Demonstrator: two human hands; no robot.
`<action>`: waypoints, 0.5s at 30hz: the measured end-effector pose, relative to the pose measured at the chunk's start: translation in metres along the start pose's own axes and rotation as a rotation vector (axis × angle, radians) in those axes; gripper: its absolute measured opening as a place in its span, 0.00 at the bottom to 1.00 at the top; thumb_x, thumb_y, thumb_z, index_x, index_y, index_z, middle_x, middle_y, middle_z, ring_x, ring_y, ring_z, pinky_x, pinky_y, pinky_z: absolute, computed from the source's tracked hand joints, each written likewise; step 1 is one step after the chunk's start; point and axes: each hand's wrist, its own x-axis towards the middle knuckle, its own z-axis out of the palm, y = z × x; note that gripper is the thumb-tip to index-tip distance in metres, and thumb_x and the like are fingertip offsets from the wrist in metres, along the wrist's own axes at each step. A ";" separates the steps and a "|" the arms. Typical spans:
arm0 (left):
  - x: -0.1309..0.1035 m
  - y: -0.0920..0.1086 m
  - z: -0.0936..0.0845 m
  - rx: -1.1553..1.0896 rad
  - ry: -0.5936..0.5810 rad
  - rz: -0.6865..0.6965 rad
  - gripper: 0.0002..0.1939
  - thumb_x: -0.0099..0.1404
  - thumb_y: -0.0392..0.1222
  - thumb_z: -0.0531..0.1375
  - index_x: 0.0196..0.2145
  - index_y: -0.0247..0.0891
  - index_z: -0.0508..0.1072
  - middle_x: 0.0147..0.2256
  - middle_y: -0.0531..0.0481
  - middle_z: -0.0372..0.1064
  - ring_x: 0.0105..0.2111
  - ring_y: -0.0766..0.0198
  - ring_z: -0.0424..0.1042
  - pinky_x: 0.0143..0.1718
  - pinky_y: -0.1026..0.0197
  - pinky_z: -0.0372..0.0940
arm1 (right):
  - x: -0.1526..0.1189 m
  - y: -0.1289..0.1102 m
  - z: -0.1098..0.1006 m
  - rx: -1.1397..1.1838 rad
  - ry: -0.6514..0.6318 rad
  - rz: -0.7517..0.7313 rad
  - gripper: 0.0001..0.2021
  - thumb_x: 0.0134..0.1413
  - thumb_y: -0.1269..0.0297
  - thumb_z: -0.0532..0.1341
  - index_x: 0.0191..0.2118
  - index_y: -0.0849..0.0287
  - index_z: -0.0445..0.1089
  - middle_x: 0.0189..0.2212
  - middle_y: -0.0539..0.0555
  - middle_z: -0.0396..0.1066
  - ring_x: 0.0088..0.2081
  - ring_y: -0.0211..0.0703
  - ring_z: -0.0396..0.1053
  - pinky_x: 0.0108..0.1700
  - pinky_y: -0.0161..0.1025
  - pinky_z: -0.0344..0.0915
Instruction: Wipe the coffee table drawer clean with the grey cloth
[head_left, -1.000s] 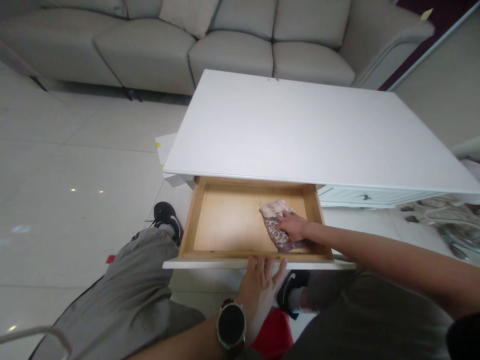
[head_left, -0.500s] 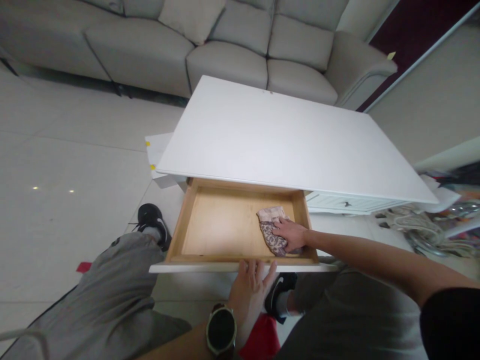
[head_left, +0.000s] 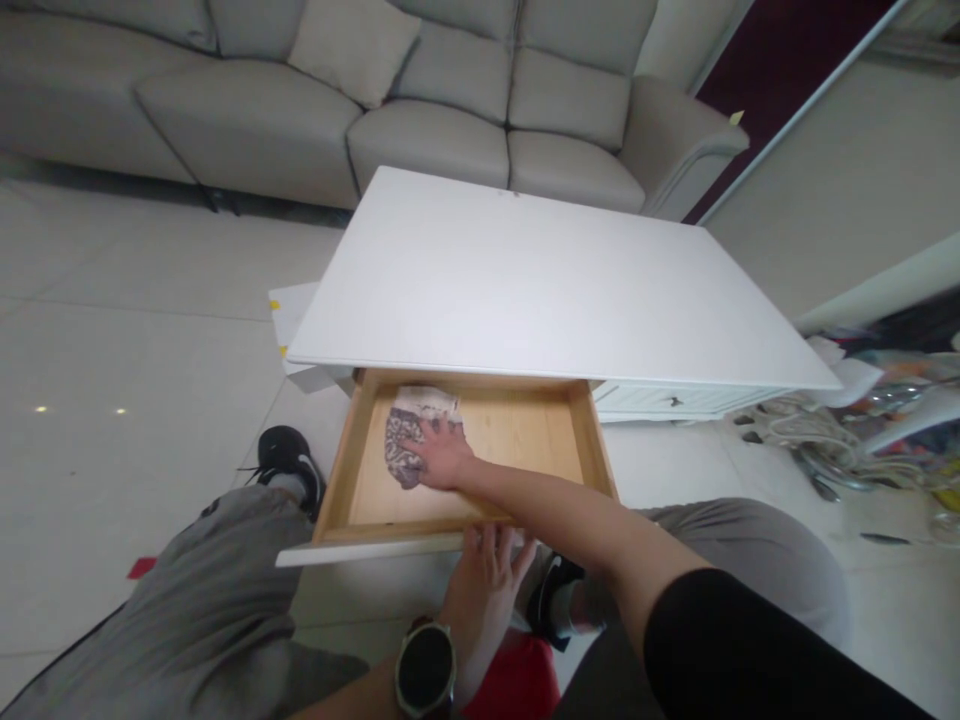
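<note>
A pulled-out wooden drawer (head_left: 532, 425) juts toward me from a white coffee table (head_left: 525, 285). On the left part of its floor lies a patterned cloth (head_left: 403, 440), purple-grey with a paler back edge. My right hand (head_left: 444, 455) presses flat on this cloth, fingers spread, the forearm crossing over the drawer's front right part. Hooked over the white drawer front (head_left: 367, 551) are the fingers of my left hand (head_left: 487, 575), right of its middle. The left wrist wears a watch (head_left: 425, 668). Part of the cloth is hidden under my right palm.
A grey sofa (head_left: 431, 140) stands behind the table. My legs are on both sides of the drawer, with a red object (head_left: 521, 685) below. A closed second drawer (head_left: 652, 400) is at right. Cables (head_left: 814, 440) and assorted items lie on the far right floor.
My right hand has slid the cloth from the right side of the drawer to its left part. My left hand stays on the drawer front. The view has shifted slightly.
</note>
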 end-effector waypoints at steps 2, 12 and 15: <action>0.000 0.000 0.000 0.000 0.001 -0.016 0.23 0.68 0.41 0.60 0.60 0.54 0.71 0.50 0.44 0.66 0.48 0.52 0.66 0.48 0.46 0.66 | 0.009 -0.006 0.000 -0.033 0.003 -0.066 0.29 0.60 0.50 0.59 0.67 0.39 0.58 0.68 0.58 0.51 0.64 0.73 0.50 0.56 0.70 0.56; 0.007 -0.001 -0.004 -0.018 -0.005 -0.014 0.30 0.68 0.37 0.59 0.66 0.53 0.64 0.41 0.46 0.64 0.39 0.57 0.63 0.40 0.51 0.65 | -0.085 0.137 -0.027 -0.257 -0.051 0.099 0.24 0.62 0.67 0.55 0.61 0.43 0.68 0.61 0.60 0.62 0.60 0.64 0.57 0.58 0.64 0.55; 0.006 -0.001 -0.002 -0.026 0.014 -0.030 0.30 0.68 0.37 0.60 0.66 0.53 0.64 0.41 0.46 0.63 0.40 0.58 0.63 0.41 0.51 0.65 | -0.125 0.181 -0.031 -0.303 -0.078 0.254 0.26 0.59 0.70 0.56 0.61 0.46 0.69 0.62 0.64 0.61 0.61 0.68 0.55 0.58 0.66 0.52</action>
